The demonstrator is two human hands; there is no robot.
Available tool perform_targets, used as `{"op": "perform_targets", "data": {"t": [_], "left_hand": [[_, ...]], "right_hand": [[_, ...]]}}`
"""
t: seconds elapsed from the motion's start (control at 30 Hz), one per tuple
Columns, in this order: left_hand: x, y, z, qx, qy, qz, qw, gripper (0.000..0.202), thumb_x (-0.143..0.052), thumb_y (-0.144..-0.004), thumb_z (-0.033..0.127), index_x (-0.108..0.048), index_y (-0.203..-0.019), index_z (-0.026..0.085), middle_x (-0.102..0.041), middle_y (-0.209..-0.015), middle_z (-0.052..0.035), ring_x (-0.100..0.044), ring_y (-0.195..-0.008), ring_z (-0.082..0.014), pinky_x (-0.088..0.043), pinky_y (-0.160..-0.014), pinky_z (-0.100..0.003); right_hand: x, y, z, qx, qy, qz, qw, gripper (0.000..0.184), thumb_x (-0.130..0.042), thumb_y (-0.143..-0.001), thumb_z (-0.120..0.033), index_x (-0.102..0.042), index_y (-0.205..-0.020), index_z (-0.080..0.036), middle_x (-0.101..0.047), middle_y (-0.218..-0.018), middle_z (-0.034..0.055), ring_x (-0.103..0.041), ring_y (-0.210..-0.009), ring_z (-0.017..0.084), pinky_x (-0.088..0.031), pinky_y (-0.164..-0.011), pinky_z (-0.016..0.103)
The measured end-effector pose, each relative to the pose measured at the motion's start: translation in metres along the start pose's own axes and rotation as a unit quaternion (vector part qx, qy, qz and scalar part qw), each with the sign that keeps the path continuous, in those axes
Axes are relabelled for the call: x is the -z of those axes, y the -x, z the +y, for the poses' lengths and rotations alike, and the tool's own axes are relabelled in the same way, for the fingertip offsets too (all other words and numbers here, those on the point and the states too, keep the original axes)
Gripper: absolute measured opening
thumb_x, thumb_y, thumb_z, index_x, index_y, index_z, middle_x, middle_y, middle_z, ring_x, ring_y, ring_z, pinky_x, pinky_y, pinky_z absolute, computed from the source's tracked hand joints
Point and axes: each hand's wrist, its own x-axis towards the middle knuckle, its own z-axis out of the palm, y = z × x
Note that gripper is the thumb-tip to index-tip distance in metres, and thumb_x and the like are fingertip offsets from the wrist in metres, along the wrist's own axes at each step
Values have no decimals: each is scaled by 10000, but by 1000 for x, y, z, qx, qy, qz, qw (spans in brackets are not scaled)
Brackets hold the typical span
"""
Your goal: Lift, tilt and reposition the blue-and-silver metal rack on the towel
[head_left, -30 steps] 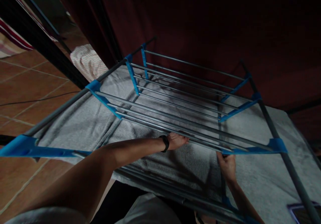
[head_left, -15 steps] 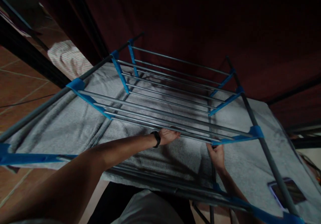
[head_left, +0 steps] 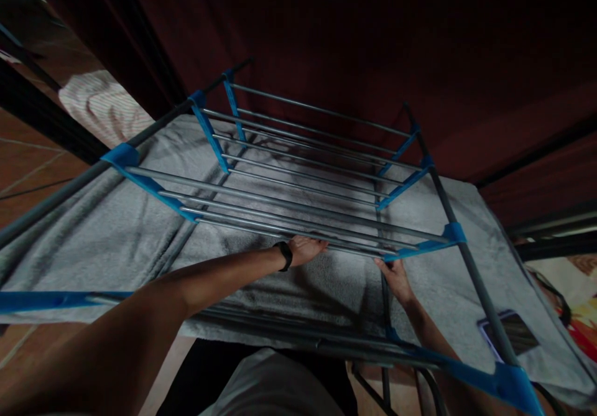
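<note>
A rack (head_left: 289, 201) of grey metal tubes and blue plastic brackets stands over a grey towel-like cloth. My left hand (head_left: 305, 250), with a black band at the wrist, is closed at the lowest rod of the near tier, its fingertips partly hidden by the rods. Farther right, my right hand (head_left: 395, 279) is closed at the end of that same rod, where it meets a blue bracket (head_left: 415, 251). The thumb and a finger touch there from below; the other fingers are curled and partly out of sight.
The grey cloth (head_left: 345, 285) covers the surface under the rack. A phone (head_left: 510, 334) lies on it at the right, behind a side tube. Dark red curtains (head_left: 326, 43) hang at the back. Striped fabric (head_left: 100, 105) is at the left, above a tiled floor (head_left: 28, 161).
The view has shifted, so the rack and both hands appear slightly farther left. Both hands stay at the lowest rod; the right hand's fingers have moved a little around its end.
</note>
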Motion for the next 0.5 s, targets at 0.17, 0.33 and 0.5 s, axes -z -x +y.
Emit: {"op": "perform_targets", "data": {"t": [0.17,0.33,0.5], "left_hand": [[-1,0,-3,1,-7,-20,1000,237,-458,-1022,331,-585,-1166,191,-734,-1017,-61,-687,-920,-181,-488,-750,-262],[4,2,-3,-10,0,-27,1000,226,-434,-1032,282,-595,-1145,171,-732,-1065,-59,-684,-945,-170,-478,-732,-252],[10,3,-1,-9,-1,-35,999,260,-431,-1032,296,-607,-1161,155,-729,-1063,-81,-682,-963,-190,-485,-733,-272]], "right_hand": [[0,2,4,-4,8,11,1000,601,-710,-723,-688,-611,-1075,-210,-673,-1046,71,-608,-1030,256,-475,-979,471],[3,-1,7,-18,-5,-1,1000,615,-744,-682,-680,-632,-1059,-207,-684,-1060,73,-621,-1035,258,-468,-993,477],[8,-4,15,-38,-5,3,999,616,-784,-644,-656,-653,-1042,-205,-696,-1034,68,-639,-1019,263,-466,-1001,495]]}}
